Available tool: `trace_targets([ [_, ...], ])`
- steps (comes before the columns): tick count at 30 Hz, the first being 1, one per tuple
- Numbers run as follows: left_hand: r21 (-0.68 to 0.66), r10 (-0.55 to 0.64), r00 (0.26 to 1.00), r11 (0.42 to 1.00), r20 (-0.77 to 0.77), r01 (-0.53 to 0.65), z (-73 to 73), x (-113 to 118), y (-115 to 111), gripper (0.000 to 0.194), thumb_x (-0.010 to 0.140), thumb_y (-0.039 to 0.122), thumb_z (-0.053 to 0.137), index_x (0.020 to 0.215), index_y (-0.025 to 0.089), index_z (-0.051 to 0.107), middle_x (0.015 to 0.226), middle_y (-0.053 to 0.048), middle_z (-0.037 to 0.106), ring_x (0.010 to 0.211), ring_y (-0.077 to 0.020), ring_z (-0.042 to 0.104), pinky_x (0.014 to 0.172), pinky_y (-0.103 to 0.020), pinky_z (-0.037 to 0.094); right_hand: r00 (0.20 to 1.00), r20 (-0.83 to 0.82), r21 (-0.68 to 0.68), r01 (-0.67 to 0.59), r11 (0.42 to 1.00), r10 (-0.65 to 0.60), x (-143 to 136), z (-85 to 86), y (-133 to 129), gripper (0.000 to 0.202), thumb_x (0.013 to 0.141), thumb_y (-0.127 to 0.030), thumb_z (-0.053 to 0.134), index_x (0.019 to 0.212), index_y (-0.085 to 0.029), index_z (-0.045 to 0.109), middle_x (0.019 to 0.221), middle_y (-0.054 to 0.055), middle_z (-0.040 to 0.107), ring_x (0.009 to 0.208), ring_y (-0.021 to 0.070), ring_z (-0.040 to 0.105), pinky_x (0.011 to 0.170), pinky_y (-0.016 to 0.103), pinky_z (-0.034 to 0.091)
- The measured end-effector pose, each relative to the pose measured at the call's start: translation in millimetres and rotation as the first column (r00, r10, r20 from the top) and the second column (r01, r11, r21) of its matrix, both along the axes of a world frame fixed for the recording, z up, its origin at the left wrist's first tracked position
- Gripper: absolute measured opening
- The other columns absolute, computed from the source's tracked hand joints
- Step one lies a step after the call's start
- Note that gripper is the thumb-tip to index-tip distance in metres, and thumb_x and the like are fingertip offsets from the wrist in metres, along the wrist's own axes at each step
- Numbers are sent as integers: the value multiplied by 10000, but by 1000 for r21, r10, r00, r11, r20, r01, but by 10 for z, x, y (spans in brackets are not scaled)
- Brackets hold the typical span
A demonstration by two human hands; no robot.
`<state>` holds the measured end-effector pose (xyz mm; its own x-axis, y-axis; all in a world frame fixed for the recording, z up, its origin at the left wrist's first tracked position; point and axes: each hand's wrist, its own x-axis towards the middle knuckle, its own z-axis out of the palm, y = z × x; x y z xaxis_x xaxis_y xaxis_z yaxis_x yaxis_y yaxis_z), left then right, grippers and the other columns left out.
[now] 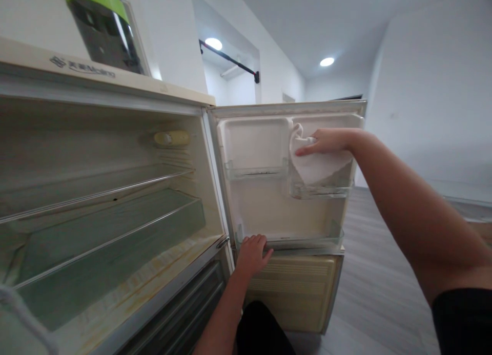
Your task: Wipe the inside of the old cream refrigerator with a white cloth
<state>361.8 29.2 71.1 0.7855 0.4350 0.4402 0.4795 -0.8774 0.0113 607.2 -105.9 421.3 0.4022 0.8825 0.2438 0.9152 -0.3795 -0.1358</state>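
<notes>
My right hand (326, 141) is closed on a white cloth (321, 166), at the upper right part of the open fridge door (265, 210). The cloth hangs over the small clear door shelf (321, 192) and hides part of it. My left hand (253, 252) is lower down, its fingers over the rim of the bottom door shelf (307, 242) and its thumb apart. Left of the door, the fridge compartment (69, 145) stands open, with glass shelves (96, 188) and brown-yellow stains on its floor.
A dark container with a green band (103, 27) stands on top of the fridge. Below are an open lower compartment (184, 314) and its cream door (295, 288). A blurred pale strip (26, 314) is at the lower left. Grey floor (376, 273) extends to the right.
</notes>
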Motion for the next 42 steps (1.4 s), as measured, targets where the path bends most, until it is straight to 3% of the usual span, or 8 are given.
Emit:
trace_targets([
  [4, 1, -13, 1000, 1000, -2, 13, 6, -33, -4, 177, 945, 384, 588, 938, 210, 561, 972, -63, 688, 959, -270, 640, 858, -418, 418, 998, -57, -27, 25, 999, -27, 186, -10, -277, 650, 766, -686, 707, 1055, -105, 740, 1015, 181, 735, 791, 239, 677, 680, 354, 474],
  [9, -4, -13, 1000, 1000, -5, 13, 4, -93, -10, 169, 941, 381, 584, 929, 214, 560, 970, -64, 691, 950, -267, 637, 861, -417, 410, 965, 255, -2, 67, 998, -64, 218, -62, -337, 557, 639, -690, 774, 921, -210, 756, 912, 101, 741, 755, 257, 659, 647, 357, 464],
  [14, -7, -16, 1000, 1000, -20, 16, 24, -128, -20, 175, 935, 387, 581, 928, 214, 559, 967, -65, 689, 956, -266, 637, 862, -414, 409, 884, 432, 138, 129, 982, -177, -57, -199, -298, 486, 708, -630, 697, 952, -214, 758, 944, 134, 743, 836, 342, 682, 644, 373, 440],
  [20, -4, -5, 1000, 1000, -8, 5, 41, -82, -27, 163, 932, 379, 572, 900, 220, 552, 942, -59, 686, 932, -259, 640, 848, -409, 411, 837, 486, 378, 58, 924, -251, -240, -420, -85, 420, 828, -492, 593, 1125, -211, 686, 1011, 156, 730, 928, 356, 659, 760, 400, 435],
  [29, 33, 13, 1000, 999, 27, -14, -9, 50, -13, 144, 939, 356, 575, 922, 216, 546, 952, -62, 680, 945, -272, 638, 854, -419, 416, 798, 504, 590, -39, 806, -330, -381, -722, 376, 407, 889, -356, 552, 1252, -172, 541, 1187, 207, 615, 1061, 365, 543, 902, 495, 405],
  [35, 45, 26, 1000, 999, 2, -26, 0, 68, -14, 153, 953, 362, 556, 933, 210, 554, 964, -77, 681, 947, -279, 636, 857, -428, 417, 792, 512, 542, 2, 841, -332, -408, -818, 390, 396, 926, -293, 493, 1307, -187, 522, 1282, 195, 536, 1162, 370, 461, 1015, 539, 343],
  [42, 24, 8, 1000, 1000, -20, -7, 38, -8, -36, 166, 957, 370, 545, 922, 209, 559, 939, -69, 677, 934, -274, 632, 851, -419, 411, 759, 576, 516, -52, 855, -302, -243, -842, 173, 418, 948, -325, 453, 1355, -266, 525, 1298, 134, 551, 1206, 357, 447, 1059, 508, 327],
])
